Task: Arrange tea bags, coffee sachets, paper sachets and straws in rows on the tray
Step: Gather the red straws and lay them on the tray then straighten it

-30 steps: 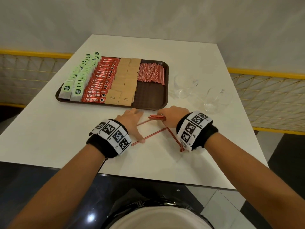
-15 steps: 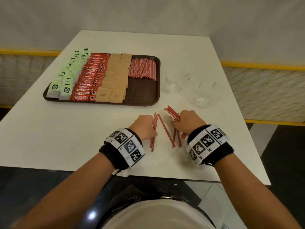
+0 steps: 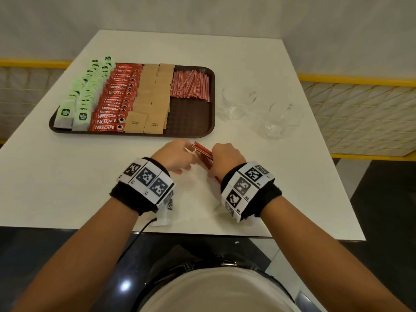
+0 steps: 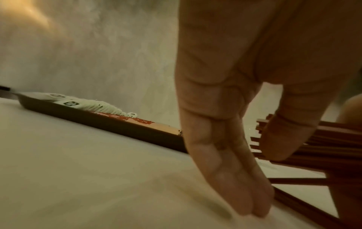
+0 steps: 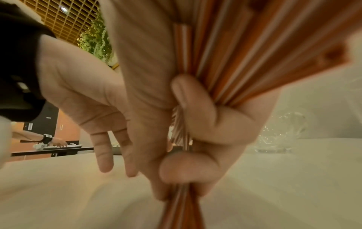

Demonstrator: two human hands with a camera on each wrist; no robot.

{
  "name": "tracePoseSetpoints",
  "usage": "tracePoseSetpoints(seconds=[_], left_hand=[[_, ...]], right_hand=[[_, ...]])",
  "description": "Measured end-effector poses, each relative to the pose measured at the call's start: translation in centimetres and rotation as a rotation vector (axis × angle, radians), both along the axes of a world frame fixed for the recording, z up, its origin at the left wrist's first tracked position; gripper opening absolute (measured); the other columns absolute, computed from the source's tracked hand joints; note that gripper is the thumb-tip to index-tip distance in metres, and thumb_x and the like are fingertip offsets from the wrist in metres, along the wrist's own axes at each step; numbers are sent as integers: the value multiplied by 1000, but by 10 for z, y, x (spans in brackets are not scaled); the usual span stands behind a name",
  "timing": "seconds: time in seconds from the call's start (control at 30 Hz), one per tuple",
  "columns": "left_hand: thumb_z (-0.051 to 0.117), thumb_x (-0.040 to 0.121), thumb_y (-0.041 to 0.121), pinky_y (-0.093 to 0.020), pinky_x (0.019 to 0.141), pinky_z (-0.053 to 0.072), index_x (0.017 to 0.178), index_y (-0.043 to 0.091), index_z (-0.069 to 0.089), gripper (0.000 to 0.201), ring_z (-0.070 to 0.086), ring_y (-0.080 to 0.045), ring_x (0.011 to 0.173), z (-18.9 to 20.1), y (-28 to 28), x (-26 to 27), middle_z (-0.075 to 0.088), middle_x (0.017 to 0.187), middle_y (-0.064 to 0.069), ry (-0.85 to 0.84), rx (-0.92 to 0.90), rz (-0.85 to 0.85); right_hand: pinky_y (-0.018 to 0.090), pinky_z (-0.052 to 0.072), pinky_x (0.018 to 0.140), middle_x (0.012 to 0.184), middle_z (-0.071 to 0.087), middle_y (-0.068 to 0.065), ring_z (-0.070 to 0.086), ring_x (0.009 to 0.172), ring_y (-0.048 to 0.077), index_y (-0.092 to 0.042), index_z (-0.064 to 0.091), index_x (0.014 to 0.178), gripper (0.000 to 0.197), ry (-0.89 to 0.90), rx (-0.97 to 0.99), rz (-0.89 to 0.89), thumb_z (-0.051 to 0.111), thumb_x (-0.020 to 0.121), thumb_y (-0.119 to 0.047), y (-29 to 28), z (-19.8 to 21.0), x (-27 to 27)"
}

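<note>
A brown tray (image 3: 191,118) holds rows of green tea bags (image 3: 83,93), red coffee sachets (image 3: 114,102), brown paper sachets (image 3: 150,95) and red-striped straws (image 3: 191,85). In front of the tray, a bundle of loose straws (image 3: 203,154) lies between my hands. My right hand (image 3: 227,157) grips this bundle (image 5: 235,54) with its fingers (image 5: 205,124) curled round it. My left hand (image 3: 177,156) touches the bundle's left side with straight fingers (image 4: 225,155) pointing down at the table. Its thumb (image 4: 290,124) rests against the straws (image 4: 333,147).
Two clear glass cups (image 3: 238,102) (image 3: 279,120) stand on the white table to the right of the tray. The table's front edge (image 3: 180,231) runs just behind my wrists. A yellow railing (image 3: 355,79) runs past the table's right side.
The straws that lay scattered on the table are now gathered into one bundle. My hands have come closer together, and the right hand has taken hold of the bundle.
</note>
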State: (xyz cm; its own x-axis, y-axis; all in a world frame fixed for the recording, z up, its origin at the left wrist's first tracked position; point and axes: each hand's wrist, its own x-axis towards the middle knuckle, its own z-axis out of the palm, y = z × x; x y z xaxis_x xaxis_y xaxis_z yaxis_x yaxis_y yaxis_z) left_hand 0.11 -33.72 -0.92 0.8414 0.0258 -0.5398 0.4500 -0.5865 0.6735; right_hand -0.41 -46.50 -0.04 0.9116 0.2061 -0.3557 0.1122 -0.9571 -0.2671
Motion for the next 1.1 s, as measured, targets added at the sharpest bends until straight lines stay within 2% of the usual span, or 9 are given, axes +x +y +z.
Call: tracePoseSetpoints(seconds=[0.1, 0.37, 0.5, 0.63, 0.8, 0.97, 1.1], left_hand=[[59, 89, 15, -25, 65, 47, 113, 18, 52, 25, 59, -11, 78, 0, 10, 2, 62, 98, -1, -9, 34, -35], [53, 92, 16, -22, 63, 47, 128, 18, 49, 36, 60, -14, 88, 3, 38, 7, 59, 114, -4, -3, 82, -134], [51, 94, 16, -21, 61, 45, 129, 17, 49, 35, 59, -14, 90, 4, 54, 8, 57, 119, -5, -1, 62, -165], [51, 94, 17, -21, 61, 44, 128, 18, 49, 34, 59, -14, 90, 4, 68, 11, 56, 120, -5, -12, 40, -198], [50, 95, 16, -20, 62, 45, 129, 17, 48, 35, 59, -15, 92, 3, 77, 13, 57, 121, -5, -13, 19, -240], [51, 94, 18, -20, 63, 45, 130, 18, 48, 35, 59, -13, 90, 4, 81, 14, 57, 120, -4, -14, -8, -285], [52, 95, 18, -19, 63, 46, 126, 19, 51, 31, 58, -9, 84, 6, 82, 16, 58, 117, -2, -16, -60, -264]], right_hand=[[31, 42, 72, 114, 58, 13, 60, 101, 29, -6, 55, 113, 30, -10, -16, -7, 63, 86, -16, 9, -4, -3], [31, 39, 72, 117, 56, 12, 58, 105, 29, -6, 53, 119, 32, -21, -142, 57, 56, 91, -22, 23, -11, -9], [32, 42, 79, 121, 53, 13, 56, 109, 30, -6, 53, 121, 30, -15, -228, 67, 48, 95, -20, 31, -12, -10], [31, 40, 74, 116, 57, 10, 58, 105, 29, -5, 54, 116, 29, -16, -242, 54, 47, 96, -23, 34, -9, -8], [31, 42, 74, 116, 56, 13, 58, 103, 30, -4, 52, 116, 30, -2, -231, 16, 55, 90, -18, 36, -13, -8], [31, 41, 76, 116, 53, 15, 57, 102, 30, -3, 53, 116, 27, 15, -206, -3, 49, 94, -19, 35, -21, -5], [33, 40, 77, 119, 47, 17, 56, 101, 32, -1, 44, 123, 30, 12, -253, 48, 42, 98, -18, 33, -26, -6]])
